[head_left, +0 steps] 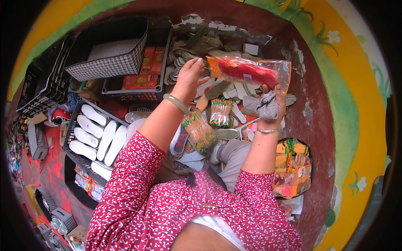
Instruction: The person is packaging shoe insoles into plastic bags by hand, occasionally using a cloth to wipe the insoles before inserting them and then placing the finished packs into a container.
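My left hand (190, 79) is raised with fingers apart, its fingertips touching the orange end of a clear plastic bag (251, 71) holding something red. My right hand (272, 100) grips that bag from below, with a grey sock (261, 106) pressed under the same hand. A pale bangle circles my left wrist and a thin bracelet my right. Just below my hands lie wrapped bundles of thin coloured sticks (200, 131) and a second bundle (220, 112).
A black crate of white insoles (98, 138) sits at left. A checked fabric basket (111, 52) and a crate of red boxes (144, 77) stand behind it. Grey insoles (201, 42) are heaped at the back. A tub of orange packets (293, 167) is at right.
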{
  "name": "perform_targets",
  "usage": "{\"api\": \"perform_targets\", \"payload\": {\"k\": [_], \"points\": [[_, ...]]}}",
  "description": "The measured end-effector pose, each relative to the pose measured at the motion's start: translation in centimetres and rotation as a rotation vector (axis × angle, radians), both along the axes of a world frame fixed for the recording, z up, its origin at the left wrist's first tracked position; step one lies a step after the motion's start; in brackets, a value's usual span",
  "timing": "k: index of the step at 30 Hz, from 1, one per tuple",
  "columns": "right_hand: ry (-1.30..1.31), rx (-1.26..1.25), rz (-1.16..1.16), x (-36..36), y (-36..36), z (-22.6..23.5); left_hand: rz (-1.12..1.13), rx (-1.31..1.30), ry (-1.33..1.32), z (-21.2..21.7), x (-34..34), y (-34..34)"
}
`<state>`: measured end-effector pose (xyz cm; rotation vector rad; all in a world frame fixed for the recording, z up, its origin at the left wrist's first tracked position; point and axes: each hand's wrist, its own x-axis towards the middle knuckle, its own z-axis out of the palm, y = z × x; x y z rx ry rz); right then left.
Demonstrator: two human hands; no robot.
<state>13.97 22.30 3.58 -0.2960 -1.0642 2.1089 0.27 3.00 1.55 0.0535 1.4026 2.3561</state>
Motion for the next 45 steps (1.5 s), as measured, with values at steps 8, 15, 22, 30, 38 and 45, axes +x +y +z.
{"api": "perform_targets", "payload": {"k": [8,15,22,30,38,45], "points": [[0.131,0.846,0.102,-1.2,-4.2,-0.2,-0.568,0.465,-0.277,0.3,-0.7,-0.8],[0.002,1.136,0.305,-0.4,-8.0,0.3,-0.582,0.678,-0.151,2.6,-0.1,-1.9],[-0.098,1.062,0.477,-0.2,-7.6,0.6,-0.446,0.62,0.056,2.5,-0.5,-2.5],[-0.15,0.336,0.154,1.6,0.0,1.6,-0.431,0.422,0.225,3.1,0.2,-1.9],[0.391,-0.341,0.29,-0.2,1.1,-0.6,-0.617,0.305,0.146,3.2,3.2,-0.3],[0.079,0.893,-0.226,-1.4,-6.8,1.3,-0.741,0.405,0.068,1.5,3.6,0.4]]}}
